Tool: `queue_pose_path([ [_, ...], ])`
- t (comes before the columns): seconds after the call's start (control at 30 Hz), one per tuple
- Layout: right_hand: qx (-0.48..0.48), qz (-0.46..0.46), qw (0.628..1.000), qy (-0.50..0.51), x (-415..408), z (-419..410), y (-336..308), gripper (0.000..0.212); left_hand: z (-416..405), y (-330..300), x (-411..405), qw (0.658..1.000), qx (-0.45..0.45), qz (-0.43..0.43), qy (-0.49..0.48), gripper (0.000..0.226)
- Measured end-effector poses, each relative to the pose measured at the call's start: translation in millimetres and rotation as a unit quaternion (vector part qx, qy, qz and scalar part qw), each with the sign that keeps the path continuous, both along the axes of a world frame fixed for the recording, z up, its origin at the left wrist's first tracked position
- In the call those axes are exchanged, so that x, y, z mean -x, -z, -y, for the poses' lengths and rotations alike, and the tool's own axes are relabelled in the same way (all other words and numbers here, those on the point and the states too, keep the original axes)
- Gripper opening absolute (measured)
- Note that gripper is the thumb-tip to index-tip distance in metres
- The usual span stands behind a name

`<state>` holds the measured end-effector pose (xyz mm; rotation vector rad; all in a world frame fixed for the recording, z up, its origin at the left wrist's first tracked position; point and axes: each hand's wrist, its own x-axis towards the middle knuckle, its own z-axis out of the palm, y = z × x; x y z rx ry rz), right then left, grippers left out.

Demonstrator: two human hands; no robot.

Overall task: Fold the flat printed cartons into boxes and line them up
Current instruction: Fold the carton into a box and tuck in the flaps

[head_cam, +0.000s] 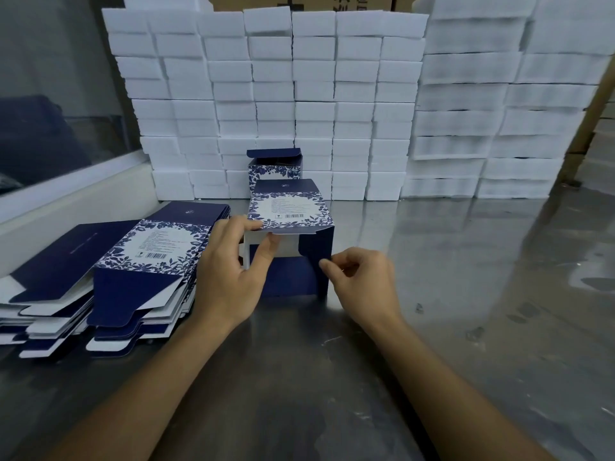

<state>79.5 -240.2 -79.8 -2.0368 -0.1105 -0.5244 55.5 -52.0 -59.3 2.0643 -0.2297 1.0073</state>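
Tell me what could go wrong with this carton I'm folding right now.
The half-formed carton has its near flaps open; the left hand grips one corner, so it may skew or crease. The right hand pinches only the navy side flap, which might bend. The finished box stands close behind and could get knocked.
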Motion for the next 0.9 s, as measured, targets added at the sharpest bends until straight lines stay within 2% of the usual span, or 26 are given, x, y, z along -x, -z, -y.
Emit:
queue_pose_path([
  [0.07, 0.007, -0.026, 1.0, -0.014, -0.5, 0.2, 3.0, 0.01, -0.6, -0.1, -0.8, 1.0, 0.006, -0.002, -0.003, 0.05],
  [0.3, 0.045, -0.031, 0.998, -0.027, -3.3, 2.5, 4.9, 0.028, -0.2, -1.3, 0.6, 1.0, 0.015, -0.001, -0.003, 0.05],
  [0.37, 0.04, -0.031, 0.998, -0.03, -4.2, 2.9, 5.5, 0.027, -0.1, -1.0, 0.5, 1.0, 0.017, -0.001, -0.003, 0.05],
  [0.47, 0.012, -0.034, 0.999, -0.036, -2.9, 1.8, 7.5, 0.013, -0.7, -0.5, -0.3, 1.0, 0.018, -0.002, -0.002, 0.044],
  [0.5, 0.001, -0.029, 0.999, -0.035, -1.3, 0.7, 7.3, 0.016, -1.0, -0.2, -0.8, 1.0, 0.015, -0.003, 0.001, 0.041],
  [0.57, -0.031, 0.009, 0.998, -0.046, 1.4, -1.5, 5.3, 0.043, 0.4, 0.1, -0.8, 1.0, 0.008, -0.003, 0.018, 0.043],
  [0.63, -0.059, 0.076, 0.993, -0.062, 3.9, -4.2, -0.5, 0.055, 3.2, 0.2, -0.2, 0.999, 0.003, 0.001, 0.044, 0.047],
  [0.73, -0.055, 0.133, 0.988, -0.06, 8.3, -6.3, -5.7, 0.05, 5.3, 0.5, 1.7, 0.997, -0.007, 0.004, 0.078, 0.041],
  [0.83, -0.081, 0.14, 0.986, -0.04, 10.6, -5.9, -8.0, 0.046, 5.3, 0.3, 3.3, 0.99, -0.001, 0.014, 0.142, 0.032],
  [0.9, -0.106, 0.144, 0.983, -0.036, 10.5, -5.9, -11.3, 0.04, 6.0, 1.8, 1.8, 0.987, 0.024, 0.007, 0.161, 0.038],
])
